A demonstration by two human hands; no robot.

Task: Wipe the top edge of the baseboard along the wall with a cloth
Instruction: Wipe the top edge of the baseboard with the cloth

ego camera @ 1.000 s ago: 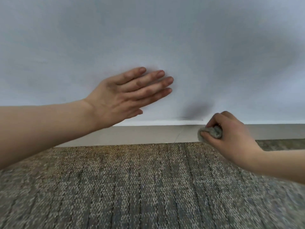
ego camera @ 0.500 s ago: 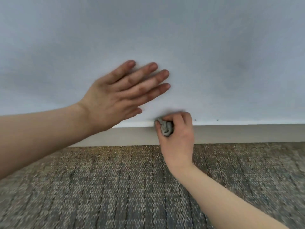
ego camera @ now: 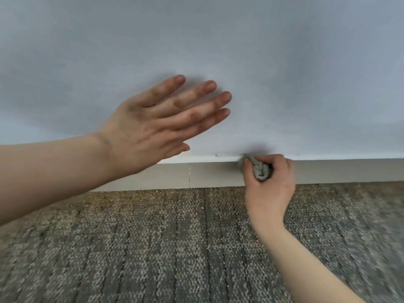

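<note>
Pale wall; right hand grip curled round cloth at baseboard top; left hand grip spread.

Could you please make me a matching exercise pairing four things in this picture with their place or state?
Things:
1 left hand
2 right hand
3 cloth
4 carpet

Places or states:
A bunched at the baseboard top edge
B open, raised before the wall
C gripping the cloth
D lying below the baseboard

Pairs: 1-B; 2-C; 3-A; 4-D.
</note>
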